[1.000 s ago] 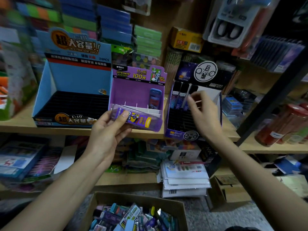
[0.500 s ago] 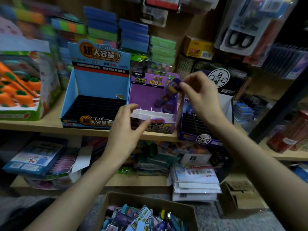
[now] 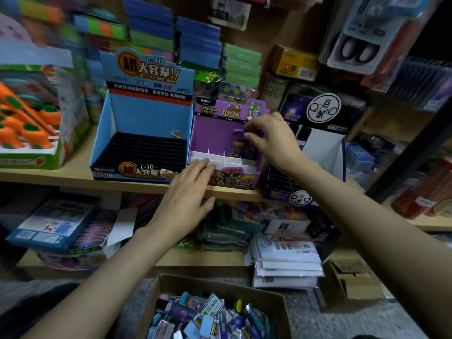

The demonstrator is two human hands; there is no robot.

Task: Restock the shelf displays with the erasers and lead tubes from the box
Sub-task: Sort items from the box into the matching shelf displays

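A purple display box (image 3: 215, 133) with white dividers stands on the wooden shelf (image 3: 73, 177). My right hand (image 3: 274, 140) pinches the top of a purple lead tube (image 3: 237, 141), which stands upright in a rear right slot of that box. My left hand (image 3: 188, 199) holds nothing; its straight fingers touch the box's white front divider. Left of it stands a blue display box (image 3: 146, 118) with black slots, holding no tubes. On the floor below, a cardboard box (image 3: 156, 302) holds several mixed erasers and lead tubes (image 3: 208, 316).
A dark display box (image 3: 322, 145) with a round white logo stands right of the purple one. A carrot-print box (image 3: 31, 123) sits far left. Stacked packets (image 3: 286, 260) and a small carton (image 3: 352, 282) crowd the lower shelf and the floor. A dark shelf post (image 3: 411, 152) slants at the right.
The tube passed from my left hand to my right, which lowered it into the purple box. My left hand moved up to the box's front divider. The view shifted left.
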